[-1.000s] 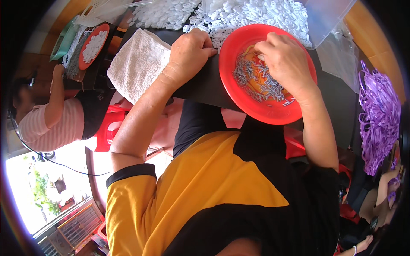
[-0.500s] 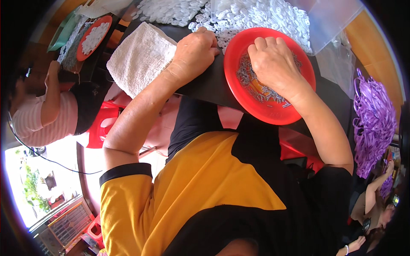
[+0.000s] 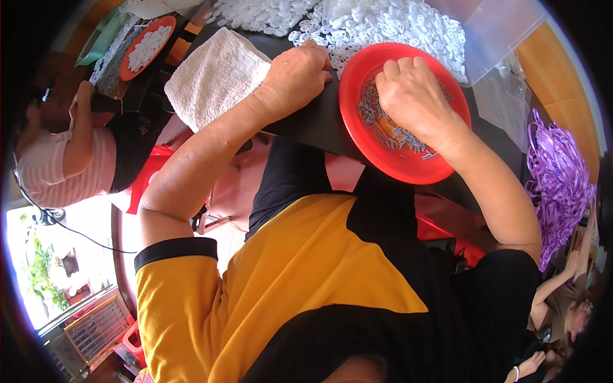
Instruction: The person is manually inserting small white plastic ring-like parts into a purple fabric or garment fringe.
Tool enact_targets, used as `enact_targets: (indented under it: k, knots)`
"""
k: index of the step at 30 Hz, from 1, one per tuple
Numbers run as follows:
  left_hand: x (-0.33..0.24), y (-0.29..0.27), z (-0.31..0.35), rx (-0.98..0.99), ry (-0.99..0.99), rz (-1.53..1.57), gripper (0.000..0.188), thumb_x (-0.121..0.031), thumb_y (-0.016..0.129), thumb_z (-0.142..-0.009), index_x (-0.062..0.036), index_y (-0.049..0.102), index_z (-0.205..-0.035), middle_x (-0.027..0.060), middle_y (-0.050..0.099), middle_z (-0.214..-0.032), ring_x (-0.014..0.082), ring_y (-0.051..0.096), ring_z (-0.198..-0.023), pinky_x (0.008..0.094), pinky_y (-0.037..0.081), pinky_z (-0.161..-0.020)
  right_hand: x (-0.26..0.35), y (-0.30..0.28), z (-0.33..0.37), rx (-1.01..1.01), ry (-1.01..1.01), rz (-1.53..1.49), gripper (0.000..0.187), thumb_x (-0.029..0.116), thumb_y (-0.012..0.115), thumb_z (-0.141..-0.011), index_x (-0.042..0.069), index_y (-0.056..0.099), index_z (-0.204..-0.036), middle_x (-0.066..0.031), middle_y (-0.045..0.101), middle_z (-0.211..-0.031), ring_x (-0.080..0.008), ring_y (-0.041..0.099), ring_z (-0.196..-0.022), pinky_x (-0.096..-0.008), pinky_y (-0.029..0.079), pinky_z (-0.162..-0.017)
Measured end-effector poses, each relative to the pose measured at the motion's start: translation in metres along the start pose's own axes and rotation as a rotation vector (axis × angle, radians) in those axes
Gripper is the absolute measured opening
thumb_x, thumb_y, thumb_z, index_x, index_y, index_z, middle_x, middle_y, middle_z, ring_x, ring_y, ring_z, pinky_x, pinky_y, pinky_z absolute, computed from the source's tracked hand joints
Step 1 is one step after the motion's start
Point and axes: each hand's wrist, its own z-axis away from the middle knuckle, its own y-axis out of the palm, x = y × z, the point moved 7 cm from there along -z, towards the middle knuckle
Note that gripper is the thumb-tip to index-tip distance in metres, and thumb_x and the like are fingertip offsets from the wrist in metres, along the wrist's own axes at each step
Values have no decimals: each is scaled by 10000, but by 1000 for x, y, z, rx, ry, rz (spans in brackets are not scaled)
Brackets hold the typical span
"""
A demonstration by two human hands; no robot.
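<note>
At the table's near side, my left hand [image 3: 297, 80] rests with its fingers curled closed. It is beside a folded white towel [image 3: 217, 76] and next to loose white plastic pieces [image 3: 396, 32]. Whatever its fingers may hold is hidden behind the hand. My right hand [image 3: 414, 92] reaches over a red round plate [image 3: 377, 163], its fingers bunched together, tips pointing down and out of sight. Small thin grey pieces [image 3: 402, 139], like short pins or screws, lie in the plate around and below that hand.
A clear plastic bin [image 3: 495, 38] stands at the far right, white pieces beside it. Purple ribbons [image 3: 559, 185] hang at the right. On the left, a person [image 3: 70, 159] sits near another red plate [image 3: 168, 32] of white pieces. Other people's hands [image 3: 533, 364] show at lower right.
The whole view has shifted slightly. Both my hands keep nearly the same places and closed poses. At the right edge, another person's arms have moved, with hands raised near the ribbons.
</note>
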Motion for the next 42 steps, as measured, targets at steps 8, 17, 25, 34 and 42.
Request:
enact_targets:
  k: [8, 17, 25, 34, 42]
  knots:
    - [-3, -2, -5, 63, 11, 50, 148, -148, 676, -770, -17, 634, -821, 162, 642, -810, 355, 641, -792, 426, 498, -714, -10, 5, -4, 0, 43, -116, 49, 74, 616, -704, 30, 608, -724, -122, 599, -716, -253, 604, -687, -380, 439, -631]
    - [-11, -10, 8, -29, 48, 101, 160, -108, 706, -792, -11, 640, -901, 136, 626, -905, 310, 656, -842, 391, 514, -745, -39, -12, 18, -128, 248, -209, 74, 37, 614, -743, 52, 589, -811, -86, 620, -827, -261, 638, -823, -398, 482, -729]
    - [-6, -14, 15, -40, 81, -19, 175, -115, 722, -797, -20, 651, -925, 124, 612, -916, 297, 649, -855, 388, 512, -756, -23, -6, 21, -7, 206, -378, 151, 12, 631, -735, 57, 640, -879, -69, 624, -847, -263, 639, -835, -392, 485, -730]
    - [-2, -10, 12, 10, 40, 45, 139, -110, 695, -797, -18, 637, -883, 135, 636, -858, 322, 654, -807, 406, 509, -724, -27, -4, 15, -89, 182, -327, 90, 39, 633, -752, 58, 623, -839, -64, 600, -816, -255, 626, -816, -375, 466, -689]
    - [-6, -10, 9, 70, 15, 72, 145, -114, 660, -763, -1, 633, -850, 168, 658, -807, 340, 663, -783, 406, 520, -707, -3, -6, -1, -95, -36, -78, 23, 74, 632, -733, 61, 619, -720, -70, 589, -743, -215, 595, -736, -338, 444, -649]
